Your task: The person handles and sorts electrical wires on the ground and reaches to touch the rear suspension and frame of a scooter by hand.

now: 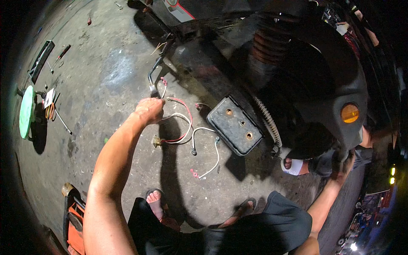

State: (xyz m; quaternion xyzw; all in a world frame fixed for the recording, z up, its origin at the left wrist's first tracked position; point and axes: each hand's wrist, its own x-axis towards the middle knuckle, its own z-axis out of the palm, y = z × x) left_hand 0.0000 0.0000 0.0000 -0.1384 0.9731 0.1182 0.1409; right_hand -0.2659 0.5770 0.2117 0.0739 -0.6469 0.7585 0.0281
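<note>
My left hand [148, 109] is closed in a fist at the lower end of a bent metal bar [152, 75], which runs up to the dark machine. Just right of this fist, red and white cables [190, 120] lie looped on the floor. My right hand [340, 166] reaches up against the lower edge of a dark plastic body panel [331, 112], below an orange reflector [350, 113]; shadow hides its fingers. Between my hands rests a black rectangular cover [236, 126] with several holes, on the floor beside the machine. A short white cable [218, 158] lies below it.
A ribbed hose [268, 121] hangs along the machine near the cover. Another person's foot [293, 165] stands close to my right hand. Far left are a green round stool [27, 111], a black tool tray [41, 61] and a screwdriver [64, 52]. An orange object [76, 229] sits at lower left.
</note>
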